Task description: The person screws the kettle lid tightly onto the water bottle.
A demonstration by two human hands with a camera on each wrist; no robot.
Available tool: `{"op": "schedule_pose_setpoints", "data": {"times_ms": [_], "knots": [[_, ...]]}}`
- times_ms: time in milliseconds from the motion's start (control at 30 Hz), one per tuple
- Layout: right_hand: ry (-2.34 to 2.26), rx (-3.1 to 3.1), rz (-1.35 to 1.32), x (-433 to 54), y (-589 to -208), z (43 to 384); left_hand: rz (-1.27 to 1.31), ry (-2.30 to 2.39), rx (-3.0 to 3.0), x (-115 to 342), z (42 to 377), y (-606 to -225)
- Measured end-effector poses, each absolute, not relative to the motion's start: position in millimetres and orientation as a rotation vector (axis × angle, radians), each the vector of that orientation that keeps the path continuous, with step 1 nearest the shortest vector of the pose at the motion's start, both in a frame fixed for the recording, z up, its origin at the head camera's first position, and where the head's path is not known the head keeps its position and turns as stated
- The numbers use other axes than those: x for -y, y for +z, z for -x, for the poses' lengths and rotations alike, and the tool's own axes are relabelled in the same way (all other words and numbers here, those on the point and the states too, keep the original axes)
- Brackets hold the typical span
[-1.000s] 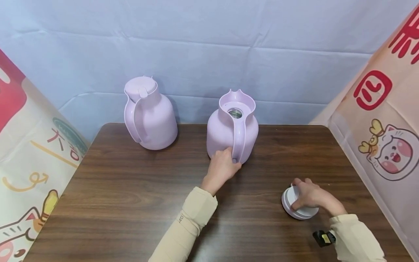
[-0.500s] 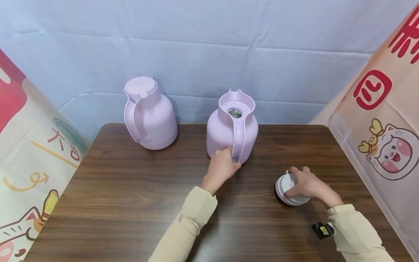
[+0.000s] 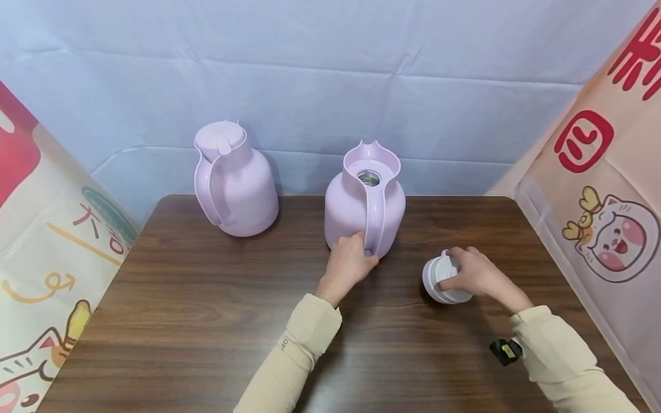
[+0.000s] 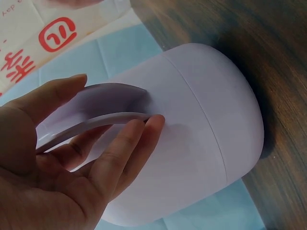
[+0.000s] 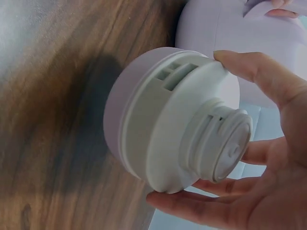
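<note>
A light purple thermos jug [image 3: 341,209] stands upright with its top off, showing a round silvery mouth inside the collar. My left hand [image 3: 349,265] holds the lower part of its handle [image 4: 115,92], thumb on one side and fingers on the other in the left wrist view. To the right, my right hand [image 3: 477,275] grips the jug's round lid [image 5: 158,115] by its edge, thumb and fingers on opposite sides. The lid's white underside and stopper [image 5: 230,148] face my palm; its purple top is turned toward the table, with a shadow beside it.
A second purple jug [image 3: 248,198], its lid [image 3: 221,136] in place, stands at the back left of the brown wooden table [image 3: 206,310]. A pale blue cloth [image 3: 289,69] hangs behind, with printed banners [image 3: 578,229] at both sides.
My right hand has carried the lid leftward and away from me, closer to the open jug, and the lid now tilts more. My left hand stays on the handle.
</note>
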State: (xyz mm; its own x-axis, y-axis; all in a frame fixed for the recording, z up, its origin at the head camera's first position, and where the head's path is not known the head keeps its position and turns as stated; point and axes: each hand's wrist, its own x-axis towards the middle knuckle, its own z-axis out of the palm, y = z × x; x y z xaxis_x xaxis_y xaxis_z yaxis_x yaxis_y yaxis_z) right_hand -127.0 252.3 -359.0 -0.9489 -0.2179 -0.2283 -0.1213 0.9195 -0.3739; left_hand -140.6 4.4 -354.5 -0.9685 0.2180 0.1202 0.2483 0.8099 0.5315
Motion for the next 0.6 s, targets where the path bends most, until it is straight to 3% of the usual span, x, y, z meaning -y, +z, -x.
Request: {"op": "schedule_pose_setpoints", "data": {"times_ms": [600], "knots": [[-0.543, -2.842, 0.206, -255.4, -341.4, 133.0, 0.352, -0.886, 2.955, -5.9, 140.9, -355.1]]}}
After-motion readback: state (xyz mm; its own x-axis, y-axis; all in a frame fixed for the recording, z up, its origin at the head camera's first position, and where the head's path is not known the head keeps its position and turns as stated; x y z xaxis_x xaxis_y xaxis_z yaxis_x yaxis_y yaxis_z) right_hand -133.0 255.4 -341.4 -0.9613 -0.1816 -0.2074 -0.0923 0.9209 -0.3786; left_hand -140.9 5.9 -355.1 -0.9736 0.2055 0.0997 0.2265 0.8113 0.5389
